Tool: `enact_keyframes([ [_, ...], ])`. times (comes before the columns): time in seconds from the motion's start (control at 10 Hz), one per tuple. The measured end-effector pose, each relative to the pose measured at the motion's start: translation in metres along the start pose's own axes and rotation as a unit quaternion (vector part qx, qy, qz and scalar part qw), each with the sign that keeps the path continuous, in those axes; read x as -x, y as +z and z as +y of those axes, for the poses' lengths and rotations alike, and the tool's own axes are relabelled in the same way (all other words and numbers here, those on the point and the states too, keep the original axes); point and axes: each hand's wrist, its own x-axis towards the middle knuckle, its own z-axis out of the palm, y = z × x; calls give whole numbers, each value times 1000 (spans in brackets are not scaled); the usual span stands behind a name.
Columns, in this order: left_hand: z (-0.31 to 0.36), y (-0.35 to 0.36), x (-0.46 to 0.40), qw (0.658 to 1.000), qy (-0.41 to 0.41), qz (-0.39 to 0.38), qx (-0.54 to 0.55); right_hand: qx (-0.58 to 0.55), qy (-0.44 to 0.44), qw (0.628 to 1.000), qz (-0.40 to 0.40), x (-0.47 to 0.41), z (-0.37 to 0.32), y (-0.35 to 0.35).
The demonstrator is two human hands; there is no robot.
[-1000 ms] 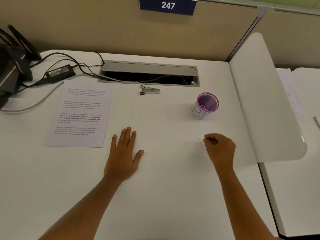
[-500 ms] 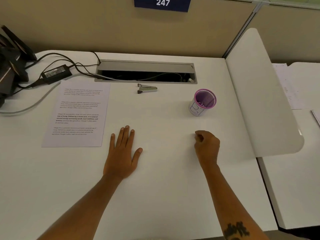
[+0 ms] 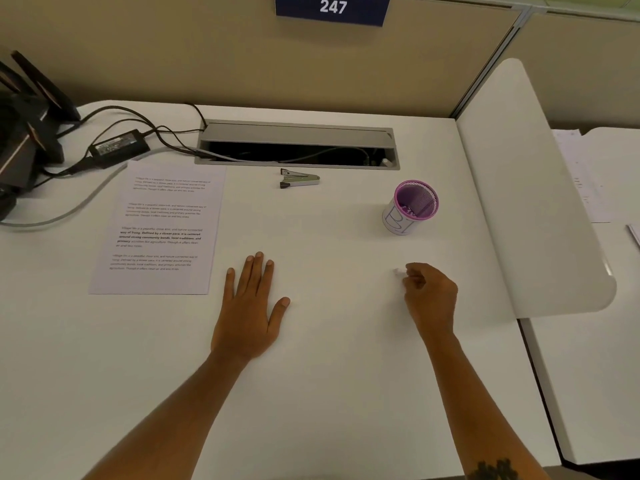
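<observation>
A purple mesh cup with a white label stands upright at twelve o'clock from the right hand, apart from it, with bare worktop between them. A metal staple remover lies further off at about ten o'clock, in front of the open cable tray. A printed sheet lies flat at ten o'clock from the left hand, its near corner just beside the little finger. At the far left sit a black power adapter with its cords and a dark device. Nothing stands between the two hands.

The right hand's fingers are curled in, the tips pinching a small white bit low over the worktop, at six o'clock from the cup. It is pale, tiny and blurred; what it is cannot be told. The left hand lies palm down, its fingers straight and slightly spread, holding nothing.

The worktop is smooth and white. A white curved divider closes its right side, a beige partition stands behind, and a blue sign reads 247.
</observation>
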Motion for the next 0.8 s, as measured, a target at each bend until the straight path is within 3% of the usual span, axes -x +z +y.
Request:
enact_keyframes([
  [0.3, -2, 3, 0, 1000, 1, 4, 2, -5, -35, 999, 1, -9, -5, 6],
  [0.4, -2, 3, -1, 1000, 0, 1, 0, 12, -67, 997, -24, -11, -1, 2],
  [0.5, -2, 3, -1, 1000, 1, 2, 2, 42, -100, 989, -101, -14, 3, 0],
  [0.8, -1, 2, -1, 1000, -1, 1, -2, 104, -180, 970, -125, -26, -2, -2],
])
